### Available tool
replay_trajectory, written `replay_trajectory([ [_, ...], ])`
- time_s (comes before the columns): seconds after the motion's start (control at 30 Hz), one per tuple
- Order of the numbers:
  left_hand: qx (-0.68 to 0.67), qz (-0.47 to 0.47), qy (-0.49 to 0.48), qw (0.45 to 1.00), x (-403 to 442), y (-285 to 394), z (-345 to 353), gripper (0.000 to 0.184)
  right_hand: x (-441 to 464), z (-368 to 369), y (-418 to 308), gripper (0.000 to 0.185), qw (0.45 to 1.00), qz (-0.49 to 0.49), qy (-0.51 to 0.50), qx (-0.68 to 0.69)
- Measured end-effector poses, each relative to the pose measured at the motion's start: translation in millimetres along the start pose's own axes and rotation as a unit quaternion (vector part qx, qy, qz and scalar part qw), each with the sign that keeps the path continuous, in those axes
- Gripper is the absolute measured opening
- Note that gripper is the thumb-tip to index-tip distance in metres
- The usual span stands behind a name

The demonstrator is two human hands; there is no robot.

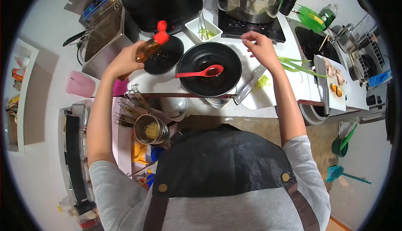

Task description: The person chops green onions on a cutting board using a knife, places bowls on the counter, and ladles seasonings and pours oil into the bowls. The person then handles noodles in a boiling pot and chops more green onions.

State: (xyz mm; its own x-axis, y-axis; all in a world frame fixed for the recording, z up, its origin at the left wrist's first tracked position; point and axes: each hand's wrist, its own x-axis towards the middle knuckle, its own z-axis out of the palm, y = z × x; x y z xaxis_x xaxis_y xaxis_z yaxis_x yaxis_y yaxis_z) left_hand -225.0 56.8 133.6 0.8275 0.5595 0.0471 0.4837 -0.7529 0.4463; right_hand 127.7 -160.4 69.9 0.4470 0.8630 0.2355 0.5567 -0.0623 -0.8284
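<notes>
My left hand (126,61) is closed around a sauce bottle (146,51) of brown liquid with a red cap, tilted above a black bowl (164,59). In front of me stands a larger black bowl (192,57) with dark liquid at its bottom. A red spoon (194,73) lies across it, some dark liquid in its scoop. My right hand (261,48) hovers over the counter, holding nothing, its fingers loosely bent and apart. Below that hand, a knife (250,85) rests on a white cutting board (268,98) beside chopped green onion (262,81).
A white dish (193,26) with tongs and greens stands behind the bowls. Farther back are a steel pot (251,0) and an induction cooker (272,29). Long green onions (297,63) and a second board (335,78) with meat and egg halves lie right. A fryer (104,38) stands left.
</notes>
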Motion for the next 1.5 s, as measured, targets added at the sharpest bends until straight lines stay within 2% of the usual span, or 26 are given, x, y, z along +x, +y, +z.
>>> replay_trajectory([
  [0.07, 0.016, -0.01, -0.075, 0.997, 11, 31, 13, 0.059, 3, 4, -17, 0.027, 0.999, -0.033, -0.017, -0.003],
  [0.1, 0.025, -0.015, -0.112, 0.993, 15, 44, 20, 0.058, 5, 9, -19, 0.026, 0.996, -0.083, -0.031, -0.02],
  [0.17, 0.132, 0.037, -0.139, 0.981, 23, 67, 39, 0.053, 8, 17, -22, 0.027, 0.98, -0.182, -0.057, -0.055],
  [0.2, 0.187, 0.076, -0.115, 0.973, 24, 72, 50, 0.051, 5, 20, -30, 0.029, 0.981, -0.168, -0.092, -0.031],
  [0.23, 0.22, 0.049, -0.138, 0.964, 26, 88, 53, 0.05, 4, 25, -33, 0.031, 0.974, -0.199, -0.102, -0.047],
  [0.3, 0.256, 0.053, -0.124, 0.957, 31, 91, 65, 0.049, 9, 36, -26, 0.034, 0.949, -0.282, -0.108, -0.086],
  [0.37, 0.281, 0.042, -0.133, 0.949, 34, 96, 69, 0.047, 11, 43, -24, 0.035, 0.951, -0.263, -0.151, -0.061],
  [0.5, 0.27, 0.023, -0.121, 0.955, 27, 102, 61, 0.049, 8, 59, -16, 0.033, 0.954, -0.239, -0.17, -0.067],
  [0.53, 0.26, 0.006, -0.11, 0.959, 22, 106, 56, 0.054, 4, 62, -16, 0.034, 0.955, -0.262, -0.12, -0.069],
  [0.57, 0.229, 0.01, -0.082, 0.97, 19, 104, 55, 0.057, 0, 57, -35, 0.035, 0.973, -0.187, -0.127, -0.035],
  [0.63, 0.167, -0.02, -0.008, 0.986, 12, 103, 60, 0.051, -9, 63, -51, 0.033, 0.993, -0.102, -0.055, 0.028],
  [0.7, 0.076, -0.038, 0.08, 0.993, 9, 107, 65, 0.049, -21, 81, -71, 0.035, 0.986, -0.122, 0.021, 0.114],
  [0.8, 0.008, -0.059, 0.135, 0.989, 3, 119, 63, 0.051, -28, 105, -108, 0.042, 0.979, -0.095, 0.078, 0.162],
  [0.9, -0.029, -0.064, 0.166, 0.984, -13, 116, 44, 0.05, -22, 103, -135, 0.04, 0.982, -0.105, 0.052, 0.149],
  [1.0, -0.027, -0.05, 0.218, 0.974, -38, 112, -13, 0.046, -13, 95, -153, 0.049, 0.967, -0.221, 0.08, 0.096],
  [1.03, -0.055, 0.023, 0.294, 0.954, -51, 105, -42, 0.045, -10, 91, -158, 0.052, 0.96, -0.249, 0.096, 0.089],
  [1.07, -0.027, 0.053, 0.367, 0.928, -59, 94, -76, 0.045, -7, 85, -159, 0.053, 0.96, -0.245, 0.105, 0.085],
  [1.13, -0.025, -0.027, 0.494, 0.869, -87, 99, -151, 0.042, 1, 80, -144, 0.051, 0.964, -0.181, 0.11, 0.163],
  [1.2, 0.14, 0.017, 0.634, 0.761, -113, 67, -236, 0.039, 2, 73, -124, 0.051, 0.967, -0.134, 0.123, 0.179],
  [1.27, 0.142, -0.004, 0.712, 0.687, -142, 26, -322, 0.05, -5, 74, -107, 0.051, 0.966, -0.109, 0.156, 0.173],
  [1.3, 0.211, -0.039, 0.772, 0.598, -151, 6, -355, 0.062, -11, 74, -100, 0.05, 0.97, -0.084, 0.16, 0.162],
  [1.37, 0.277, -0.085, 0.813, 0.506, -170, -36, -406, 0.079, -21, 79, -84, 0.049, 0.965, -0.057, 0.187, 0.176],
  [1.5, 0.327, -0.196, 0.794, 0.473, -210, -178, -492, 0.094, -48, 79, -67, 0.048, 0.966, -0.003, 0.223, 0.134],
])
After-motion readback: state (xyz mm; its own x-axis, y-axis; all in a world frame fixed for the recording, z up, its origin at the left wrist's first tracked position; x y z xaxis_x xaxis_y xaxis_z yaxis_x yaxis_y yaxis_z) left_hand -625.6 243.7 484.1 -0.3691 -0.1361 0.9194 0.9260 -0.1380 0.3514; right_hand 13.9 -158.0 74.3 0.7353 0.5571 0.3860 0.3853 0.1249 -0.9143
